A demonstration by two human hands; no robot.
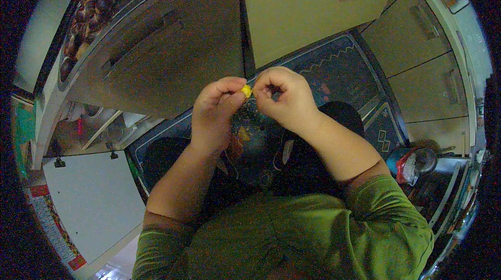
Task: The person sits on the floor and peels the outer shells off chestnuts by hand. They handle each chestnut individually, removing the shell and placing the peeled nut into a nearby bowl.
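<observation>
A small yellow kernel [246, 91], which looks like a peeled chestnut, is pinched between the thumb and fingers of my left hand [215, 112]. Right beside it is my right hand [287, 96], thumb and forefinger pressed together in a ring. Its fingertips are at the kernel's right edge; anything between them is too small to tell. Both hands are held over the dark patterned floor mat [332, 69], in front of my lap. Dark brown chestnuts and lighter shell pieces [96, 14] lie heaped on the worktop at the upper left.
Ahead stand a brown cabinet front [188, 37] and a cream cabinet door [313, 6] with a metal handle. A white board [94, 201] with black clips leans at the lower left. To the right is a red-banded clear package [407, 168]. Yellowish scraps [243, 134] lie below my hands.
</observation>
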